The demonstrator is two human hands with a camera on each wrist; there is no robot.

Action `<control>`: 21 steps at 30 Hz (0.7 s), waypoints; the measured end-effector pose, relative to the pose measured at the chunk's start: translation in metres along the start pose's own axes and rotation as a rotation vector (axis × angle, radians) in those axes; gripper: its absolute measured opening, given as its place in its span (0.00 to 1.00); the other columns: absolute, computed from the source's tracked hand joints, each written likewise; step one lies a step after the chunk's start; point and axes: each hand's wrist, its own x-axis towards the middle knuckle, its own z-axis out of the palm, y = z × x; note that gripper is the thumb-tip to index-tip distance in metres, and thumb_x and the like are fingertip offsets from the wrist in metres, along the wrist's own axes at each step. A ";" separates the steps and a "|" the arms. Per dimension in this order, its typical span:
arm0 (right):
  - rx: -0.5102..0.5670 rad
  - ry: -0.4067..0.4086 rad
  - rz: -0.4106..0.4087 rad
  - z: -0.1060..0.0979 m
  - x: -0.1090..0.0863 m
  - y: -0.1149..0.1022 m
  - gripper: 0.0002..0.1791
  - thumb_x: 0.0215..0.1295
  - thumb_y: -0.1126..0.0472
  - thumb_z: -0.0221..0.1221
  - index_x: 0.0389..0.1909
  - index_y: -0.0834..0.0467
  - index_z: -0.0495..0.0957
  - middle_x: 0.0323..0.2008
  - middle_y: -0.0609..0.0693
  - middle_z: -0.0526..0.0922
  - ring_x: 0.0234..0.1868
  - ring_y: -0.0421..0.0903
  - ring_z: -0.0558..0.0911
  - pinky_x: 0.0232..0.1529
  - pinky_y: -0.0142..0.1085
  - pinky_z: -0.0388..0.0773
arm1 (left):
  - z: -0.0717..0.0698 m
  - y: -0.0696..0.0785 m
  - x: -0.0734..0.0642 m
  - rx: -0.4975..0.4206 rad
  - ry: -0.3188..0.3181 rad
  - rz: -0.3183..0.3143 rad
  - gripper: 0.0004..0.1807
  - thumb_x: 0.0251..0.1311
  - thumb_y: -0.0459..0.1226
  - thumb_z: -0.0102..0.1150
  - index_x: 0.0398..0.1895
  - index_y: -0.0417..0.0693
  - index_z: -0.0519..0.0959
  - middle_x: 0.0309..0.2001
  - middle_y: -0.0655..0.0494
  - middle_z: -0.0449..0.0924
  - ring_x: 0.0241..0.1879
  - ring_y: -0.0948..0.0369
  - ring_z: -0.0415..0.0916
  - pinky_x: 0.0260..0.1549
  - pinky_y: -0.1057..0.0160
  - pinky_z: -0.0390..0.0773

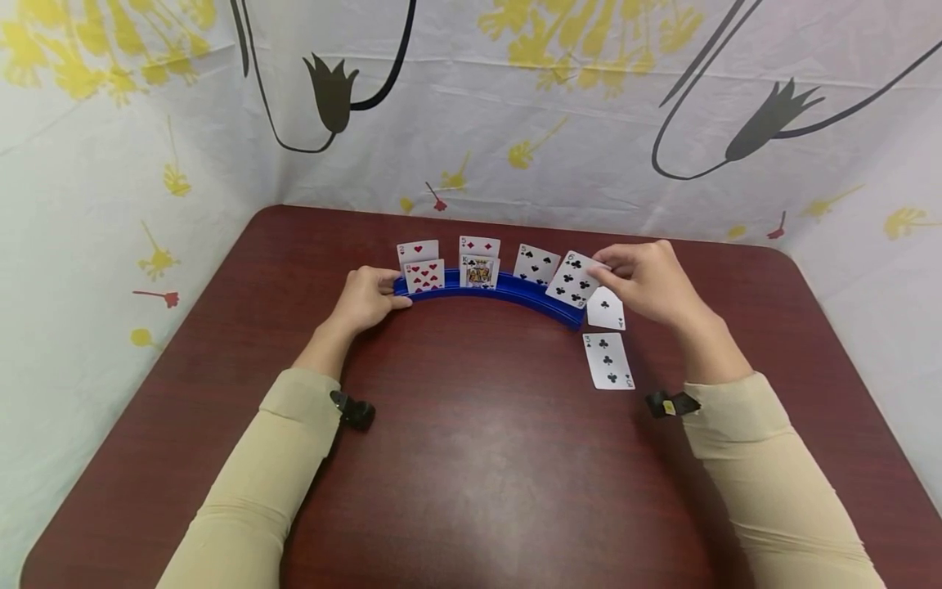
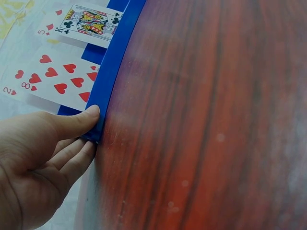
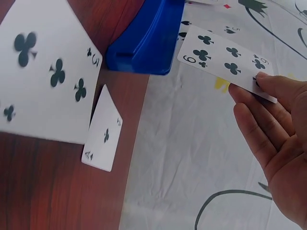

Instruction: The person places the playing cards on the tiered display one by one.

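A curved blue card holder stands on the table, and my left hand grips its left end. The left wrist view shows the thumb on the holder's front and the other fingers below. My right hand pinches the six of clubs between thumb and fingers, tilted over the holder's right end. Upright in the holder are the eight of hearts before the two of hearts, the king of clubs before the five of diamonds, and the five of spades.
The ace of clubs lies face up beside the holder's right end, under my right hand in the head view. Nearer to me is the three of clubs. A patterned cloth hangs behind the dark red table.
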 end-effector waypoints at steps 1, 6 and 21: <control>0.002 0.000 -0.006 0.001 0.001 -0.001 0.04 0.62 0.69 0.69 0.36 0.66 0.87 0.27 0.57 0.88 0.29 0.52 0.89 0.33 0.13 0.71 | 0.000 0.000 0.000 -0.001 0.000 0.000 0.27 0.60 0.33 0.71 0.62 0.34 0.78 0.54 0.35 0.82 0.54 0.47 0.83 0.53 0.50 0.81; -0.003 -0.017 -0.023 0.007 0.006 -0.005 0.04 0.63 0.68 0.68 0.36 0.66 0.87 0.28 0.56 0.88 0.29 0.51 0.89 0.31 0.14 0.71 | 0.000 -0.002 0.001 0.003 -0.001 0.009 0.26 0.61 0.33 0.71 0.62 0.34 0.78 0.54 0.35 0.82 0.54 0.47 0.82 0.54 0.50 0.81; -0.032 -0.051 -0.037 0.022 0.017 -0.016 0.05 0.65 0.67 0.67 0.38 0.67 0.87 0.29 0.57 0.88 0.28 0.50 0.89 0.32 0.45 0.84 | 0.000 -0.002 -0.001 0.006 0.000 0.005 0.26 0.61 0.33 0.71 0.62 0.34 0.78 0.54 0.36 0.82 0.54 0.47 0.82 0.54 0.49 0.80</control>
